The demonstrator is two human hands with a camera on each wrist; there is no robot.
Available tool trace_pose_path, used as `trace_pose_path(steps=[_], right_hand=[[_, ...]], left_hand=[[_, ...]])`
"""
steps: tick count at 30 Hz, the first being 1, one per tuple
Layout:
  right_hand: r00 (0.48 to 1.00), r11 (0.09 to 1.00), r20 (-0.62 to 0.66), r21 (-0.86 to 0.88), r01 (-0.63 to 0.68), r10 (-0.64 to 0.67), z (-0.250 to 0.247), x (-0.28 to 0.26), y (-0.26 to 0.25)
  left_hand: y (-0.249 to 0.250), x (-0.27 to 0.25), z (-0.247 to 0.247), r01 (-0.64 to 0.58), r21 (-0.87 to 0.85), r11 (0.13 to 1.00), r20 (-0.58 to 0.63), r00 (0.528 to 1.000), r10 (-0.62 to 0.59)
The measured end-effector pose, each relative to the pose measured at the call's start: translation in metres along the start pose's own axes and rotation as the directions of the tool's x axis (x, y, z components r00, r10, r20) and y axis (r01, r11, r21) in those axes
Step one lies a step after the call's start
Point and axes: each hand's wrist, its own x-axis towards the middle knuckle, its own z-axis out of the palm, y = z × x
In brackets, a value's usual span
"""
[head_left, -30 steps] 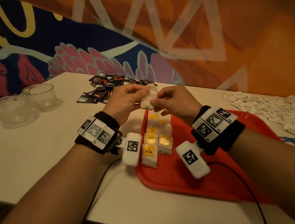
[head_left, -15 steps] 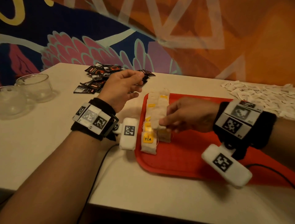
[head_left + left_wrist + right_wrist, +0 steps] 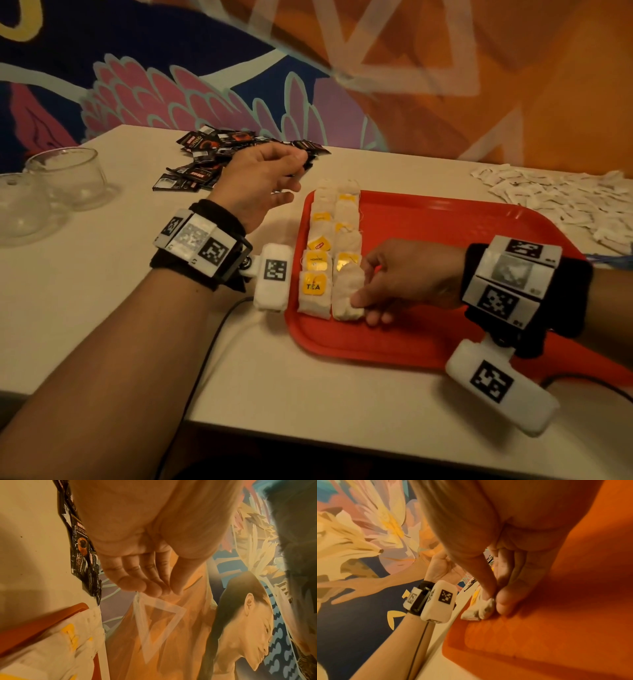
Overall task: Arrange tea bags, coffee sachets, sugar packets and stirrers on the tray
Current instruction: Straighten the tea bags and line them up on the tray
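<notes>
Right hand point(image 3: 407, 274) has come down from mid-air to the flat red plastic tray point(image 3: 479, 222), thumb and fingers pinching a white paper tea bag point(image 3: 347, 294) at the near end of the second tea-bag row. Left hand point(image 3: 260, 181) hovers just left of the tray, fingers loosely curled, holding nothing, near the black foil coffee sachets point(image 3: 212, 154).
</notes>
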Motion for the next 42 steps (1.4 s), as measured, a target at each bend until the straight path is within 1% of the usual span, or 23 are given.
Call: trace_pose_path(steps=[6,9,11,13,18,21,23,25,27,29,31,33,37,40,42], right_hand=[[0.998,0.986,-0.056,-0.166,0.028,-0.038,-0.007,0.002,-0.003],[0.987,0.977,-0.15,-0.212,0.015,-0.048,-0.022,0.003,-0.009],[0.973,0.956,-0.22,-0.292,-0.003,-0.064,-0.032,0.007,-0.011],[0.968,0.93,-0.238,-0.367,-0.015,-0.079,-0.037,0.013,-0.013],[0.98,0.882,-0.175,-0.471,-0.003,-0.09,-0.034,0.03,-0.018],[0.986,0.907,-0.144,-0.421,0.02,-0.088,-0.034,0.031,-0.016],[0.986,0.91,-0.148,-0.414,0.008,-0.075,-0.036,0.027,-0.014],[0.991,0.879,-0.13,-0.476,-0.029,-0.038,-0.039,0.02,-0.011],[0.998,0.861,-0.064,-0.506,-0.055,0.026,-0.038,0.013,-0.008],[0.997,0.867,0.024,-0.495,-0.054,0.076,-0.033,0.007,-0.005],[0.992,0.882,0.091,-0.471,-0.03,0.083,-0.026,0.006,-0.005],[0.989,0.907,0.129,-0.422,-0.006,0.067,-0.02,0.009,-0.003],[0.989,0.941,0.146,-0.338,0.017,0.035,-0.013,0.014,0.0],[0.989,0.945,0.141,-0.326,0.007,0.041,-0.014,0.013,0.0],[0.992,0.934,0.115,-0.357,0.0,0.044,-0.019,0.011,-0.002]], left_hand=[[0.001,0.001,-0.001,-0.003,-0.011,1.0,-0.019,1.0,0.003],[0.001,0.001,-0.002,-0.011,-0.022,1.0,-0.047,0.999,0.01],[0.001,0.001,-0.002,-0.011,-0.025,1.0,-0.066,0.998,0.01],[0.001,0.002,-0.002,-0.009,-0.032,0.999,-0.074,0.997,0.006],[-0.001,0.003,-0.002,-0.001,-0.032,0.999,-0.085,0.996,-0.002],[-0.001,0.004,-0.003,0.006,-0.038,0.999,-0.093,0.996,-0.01],[-0.001,0.004,-0.004,0.008,-0.046,0.999,-0.092,0.996,-0.013],[-0.001,0.005,-0.005,0.007,-0.047,0.999,-0.089,0.996,-0.011],[-0.001,0.005,-0.005,0.006,-0.044,0.999,-0.089,0.996,-0.01],[-0.002,0.005,-0.004,0.008,-0.041,0.999,-0.091,0.996,-0.011],[-0.002,0.004,-0.003,0.009,-0.039,0.999,-0.094,0.995,-0.013],[-0.002,0.004,-0.003,0.008,-0.043,0.999,-0.096,0.995,-0.012],[-0.003,0.005,-0.003,0.01,-0.041,0.999,-0.096,0.995,-0.013],[-0.003,0.006,-0.004,0.012,-0.042,0.999,-0.088,0.996,-0.015],[-0.003,0.006,-0.004,0.014,-0.043,0.999,-0.087,0.996,-0.018]])
